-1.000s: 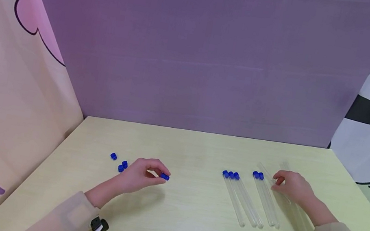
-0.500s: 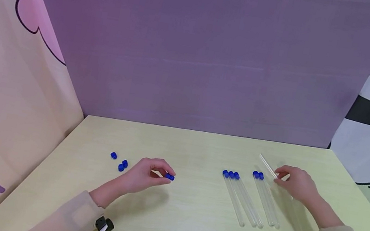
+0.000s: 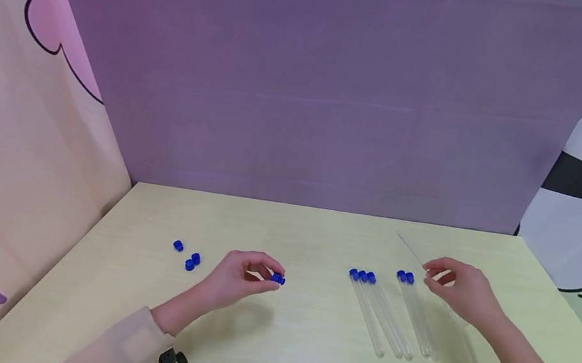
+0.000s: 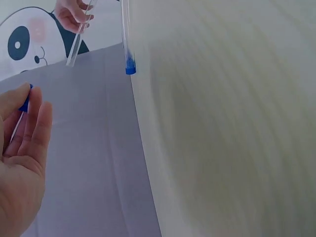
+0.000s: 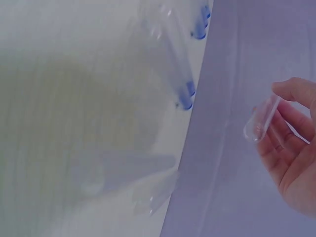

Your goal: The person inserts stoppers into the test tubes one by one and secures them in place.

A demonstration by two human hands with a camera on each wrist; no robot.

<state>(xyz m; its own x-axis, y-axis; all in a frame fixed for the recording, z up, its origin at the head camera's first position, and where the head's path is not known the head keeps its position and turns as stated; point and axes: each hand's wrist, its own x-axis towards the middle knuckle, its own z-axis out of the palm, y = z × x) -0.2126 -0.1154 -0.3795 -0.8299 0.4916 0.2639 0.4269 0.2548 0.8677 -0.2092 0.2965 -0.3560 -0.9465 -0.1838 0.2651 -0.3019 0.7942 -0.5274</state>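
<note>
My left hand [image 3: 233, 283] pinches a small blue cap [image 3: 278, 278] between thumb and fingertips, above the middle of the table. In the left wrist view the blue cap [image 4: 24, 105] sits partly hidden between the fingers. On the right, my right hand [image 3: 463, 292] pinches a clear test tube [image 3: 410, 249], raised off the table and pointing to the back left. The right wrist view has the rounded end of this test tube [image 5: 256, 129] under the palm. Left of the right hand lie capped test tubes, three in one group [image 3: 378, 314] and two in another [image 3: 418, 314].
Three loose blue caps [image 3: 190, 265] lie at the left of the table [image 3: 282, 362]. Another clear tube [image 5: 157, 193], blurred, lies on the table in the right wrist view. A purple curtain [image 3: 306, 93] stands behind the table's far edge.
The right hand has lifted a test tube from the table and moved slightly left with it. My left hand has moved a little to the right with the blue cap.
</note>
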